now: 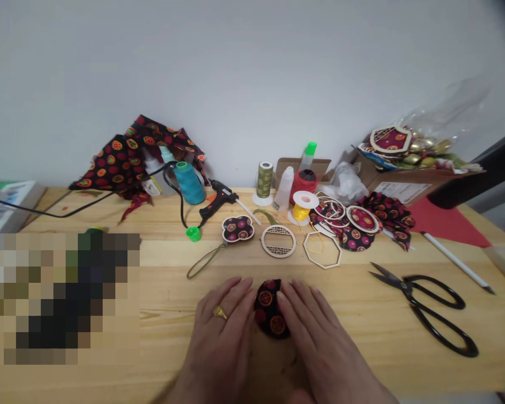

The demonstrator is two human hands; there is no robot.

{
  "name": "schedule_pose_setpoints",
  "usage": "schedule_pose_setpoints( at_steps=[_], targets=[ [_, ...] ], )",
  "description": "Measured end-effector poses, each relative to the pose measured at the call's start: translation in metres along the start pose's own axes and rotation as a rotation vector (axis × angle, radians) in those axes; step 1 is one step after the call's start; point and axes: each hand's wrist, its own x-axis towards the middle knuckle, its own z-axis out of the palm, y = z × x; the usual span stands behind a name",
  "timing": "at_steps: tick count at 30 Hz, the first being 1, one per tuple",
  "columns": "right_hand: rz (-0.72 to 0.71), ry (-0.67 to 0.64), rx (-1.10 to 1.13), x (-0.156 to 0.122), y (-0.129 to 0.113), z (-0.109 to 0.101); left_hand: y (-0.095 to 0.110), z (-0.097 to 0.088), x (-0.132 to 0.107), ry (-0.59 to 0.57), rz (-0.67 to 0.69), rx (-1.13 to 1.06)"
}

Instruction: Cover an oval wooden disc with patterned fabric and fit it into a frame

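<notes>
Head view: patterned fabric disc point(270, 310) sat on the bench point(164, 348) between left hand point(219, 328) and right hand point(313, 328), both grips flat, no visible pinch. Looked like smoothing; next move probably just needed even pressure.

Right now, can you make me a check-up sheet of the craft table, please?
Surface: pale wooden table; a blurred patch hides part of the left side.
Job's things: round patterned cloth, between the hands.
Clutter: black-handled scissors at right; glue gun, teal thread spool and round wooden frame farther back.
Hands: left hand at the cloth's left edge, right hand over its right edge; fingers extended.
Cables: black cord from the left.
Surroundings: plain wall; cardboard box back right.
</notes>
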Motion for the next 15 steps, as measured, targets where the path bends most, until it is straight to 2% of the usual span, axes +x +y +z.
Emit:
schedule_pose_setpoints(
  at_steps=[4,7,9,11,15],
  targets=[
    [-0.051,-0.081,0.0,0.013,-0.006,-0.004,0.003,0.001,-0.006,0.032,-0.111,-0.105],
    [-0.05,-0.148,0.042,0.021,-0.007,-0.006,0.01,0.004,-0.003,0.028,-0.357,-0.281],
    [-0.041,-0.203,0.059,0.025,-0.007,-0.005,0.015,0.007,-0.001,0.006,-0.545,-0.451],
    [-0.031,-0.254,0.073,0.027,-0.007,-0.003,0.02,0.011,0.001,-0.003,-0.675,-0.633],
    [-0.018,-0.287,0.101,0.026,-0.006,0.003,0.024,0.017,0.0,-0.01,-0.719,-0.886]
  ],
)
